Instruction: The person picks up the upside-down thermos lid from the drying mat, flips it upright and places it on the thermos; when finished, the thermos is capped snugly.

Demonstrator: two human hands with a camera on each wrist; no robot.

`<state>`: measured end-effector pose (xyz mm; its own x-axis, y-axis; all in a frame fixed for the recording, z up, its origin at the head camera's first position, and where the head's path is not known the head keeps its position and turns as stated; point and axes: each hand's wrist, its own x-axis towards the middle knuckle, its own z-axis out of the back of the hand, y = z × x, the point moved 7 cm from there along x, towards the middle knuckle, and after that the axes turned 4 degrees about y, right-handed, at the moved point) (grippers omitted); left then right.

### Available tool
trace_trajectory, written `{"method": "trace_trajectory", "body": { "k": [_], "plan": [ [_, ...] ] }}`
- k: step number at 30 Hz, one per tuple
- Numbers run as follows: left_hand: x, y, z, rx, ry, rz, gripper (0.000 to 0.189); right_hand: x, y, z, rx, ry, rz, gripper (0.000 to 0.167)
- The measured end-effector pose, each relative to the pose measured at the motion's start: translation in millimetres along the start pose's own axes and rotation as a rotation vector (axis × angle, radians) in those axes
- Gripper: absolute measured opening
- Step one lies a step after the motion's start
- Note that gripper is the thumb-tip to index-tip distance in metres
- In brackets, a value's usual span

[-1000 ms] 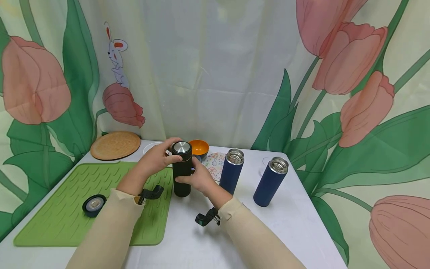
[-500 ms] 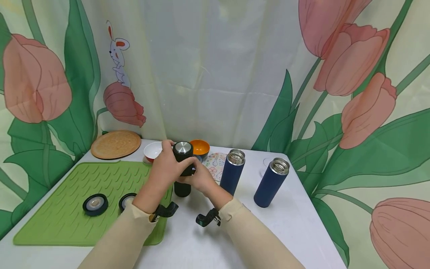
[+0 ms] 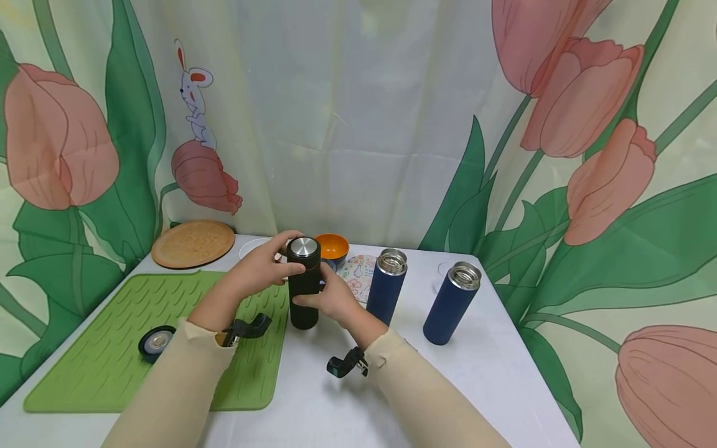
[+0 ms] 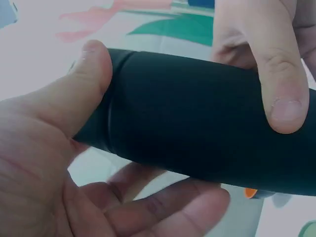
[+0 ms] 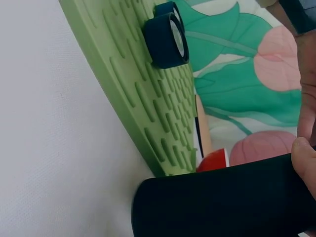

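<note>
A black thermos bottle [image 3: 304,311] with a silver-topped lid [image 3: 304,247] stands upright on the white table, just right of the green mat. My left hand [image 3: 260,269] grips the lid from the left, thumb in front and fingers behind. In the left wrist view, its thumb [image 4: 94,61] lies at the seam between lid and body. My right hand [image 3: 334,295] holds the bottle's body from the right, its thumb [image 4: 286,106] pressed along the side. Some fingers are hidden behind the bottle.
Two blue bottles, one nearer [image 3: 386,283] and one farther right [image 3: 452,302], stand lidless. Two dark lids, one in front [image 5: 167,42], lie on the green mat [image 3: 246,386]. Behind are an orange bowl [image 3: 332,244], a patterned round piece [image 3: 358,274] and a wooden board [image 3: 193,242].
My left hand turned round the lid toward the front, then swung back left to its earlier grip. My right hand stayed on the bottle, which kept its place.
</note>
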<state>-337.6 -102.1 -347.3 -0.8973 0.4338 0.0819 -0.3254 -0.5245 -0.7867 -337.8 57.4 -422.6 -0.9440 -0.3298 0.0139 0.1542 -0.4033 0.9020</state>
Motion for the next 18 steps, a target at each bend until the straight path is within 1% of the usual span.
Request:
{"method": "trace_trajectory", "body": {
  "k": [2, 3, 5, 8, 10, 11, 12, 14, 16, 18],
  "plan": [
    [-1.8, -3.6, -2.7, 0.011, 0.012, -0.003, 0.073, -1.0, -1, -1, -0.002, 0.002, -0.007, 0.078],
    [-3.5, -6.4, -4.3, 0.023, 0.001, 0.005, 0.076, -1.5, -1, -1, -0.007, 0.002, -0.01, 0.079],
    [-7.0, -12.6, -6.9, 0.072, -0.057, 0.046, 0.085, -2.6, -1, -1, -0.019, 0.003, -0.013, 0.082],
    [-10.7, -21.6, -8.9, 0.158, -0.171, 0.132, 0.097, -3.7, -1, -1, -0.035, 0.0, -0.021, 0.087],
    [-11.5, -26.2, -9.1, 0.215, -0.227, 0.172, 0.095, -3.2, -2, 0, -0.043, 0.0, -0.026, 0.09],
    [-11.4, -27.8, -8.9, 0.237, -0.241, 0.177, 0.091, -2.7, -2, 0, -0.047, 0.002, -0.028, 0.091],
    [-10.9, -28.4, -8.4, 0.256, -0.244, 0.177, 0.087, -2.2, -3, 0, -0.05, 0.005, -0.031, 0.092],
    [-9.2, -28.2, -5.9, 0.27, -0.228, 0.154, 0.08, -0.7, -3, 1, -0.064, 0.011, -0.02, 0.092],
    [-7.1, -26.7, -2.0, 0.263, -0.187, 0.126, 0.075, 1.0, -1, 1, -0.059, 0.022, -0.002, 0.09],
    [-3.6, -24.6, 1.9, 0.248, -0.129, 0.096, 0.074, 2.7, 0, 2, -0.056, 0.027, 0.018, 0.087]
  ]
}}
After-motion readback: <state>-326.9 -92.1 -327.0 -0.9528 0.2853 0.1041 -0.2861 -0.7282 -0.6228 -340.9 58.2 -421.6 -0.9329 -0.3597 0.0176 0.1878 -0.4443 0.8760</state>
